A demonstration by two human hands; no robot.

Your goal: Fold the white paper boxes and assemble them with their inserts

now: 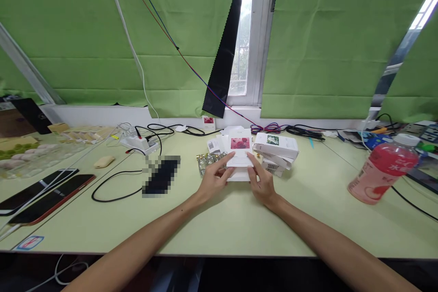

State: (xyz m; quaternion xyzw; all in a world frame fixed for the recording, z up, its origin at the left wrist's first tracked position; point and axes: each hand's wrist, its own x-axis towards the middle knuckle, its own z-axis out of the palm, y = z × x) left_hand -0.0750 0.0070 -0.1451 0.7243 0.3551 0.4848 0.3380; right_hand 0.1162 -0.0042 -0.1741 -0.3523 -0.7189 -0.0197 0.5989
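A small white carton with a picture of red flowers on its face is held between my two hands over the table's middle. My left hand grips its left edge, thumb and fingers closed on it. On the opposite edge my right hand holds it the same way. Small glass bottles with metallic tops stand just behind my left fingers. Beyond my right hand lie stacked white cartons, the upper one with a white-flower picture.
A pink drink bottle stands at the right. Two phones lie at the left, near egg trays. A power strip and black cables run along the back. A pixelated dark object lies left of my hands.
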